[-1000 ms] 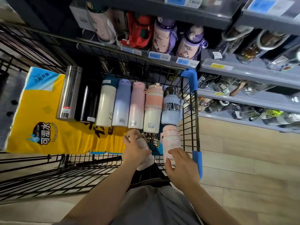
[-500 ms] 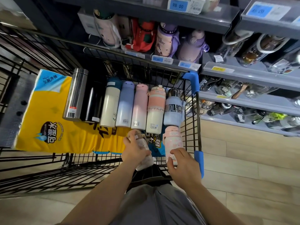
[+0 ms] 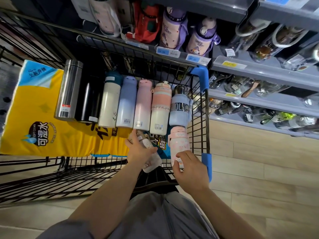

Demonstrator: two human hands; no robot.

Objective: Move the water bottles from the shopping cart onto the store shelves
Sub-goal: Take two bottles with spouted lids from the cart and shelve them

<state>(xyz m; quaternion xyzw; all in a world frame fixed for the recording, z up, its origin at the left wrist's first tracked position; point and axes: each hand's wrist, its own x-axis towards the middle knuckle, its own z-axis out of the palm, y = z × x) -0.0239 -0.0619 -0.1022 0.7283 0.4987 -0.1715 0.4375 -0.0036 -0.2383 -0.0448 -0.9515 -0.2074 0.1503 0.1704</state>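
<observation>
Gripping: left hand [image 3: 139, 149] wraps a frosted bottle [image 3: 150, 157]; right hand [image 3: 189, 167] clasps a pink blossom bottle [image 3: 179, 144], apparently to lift both
Place: inside the cart's [image 3: 206, 118] near corner
Axis: both lie flat, caps toward the shelves [image 3: 259, 73], like the bottle row [image 3: 126, 100] beyond

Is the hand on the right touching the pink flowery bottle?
Touching. The head view shows the right hand with fingers curled round the lower end of the pink flowery bottle in the cart, no gap between them.
</observation>
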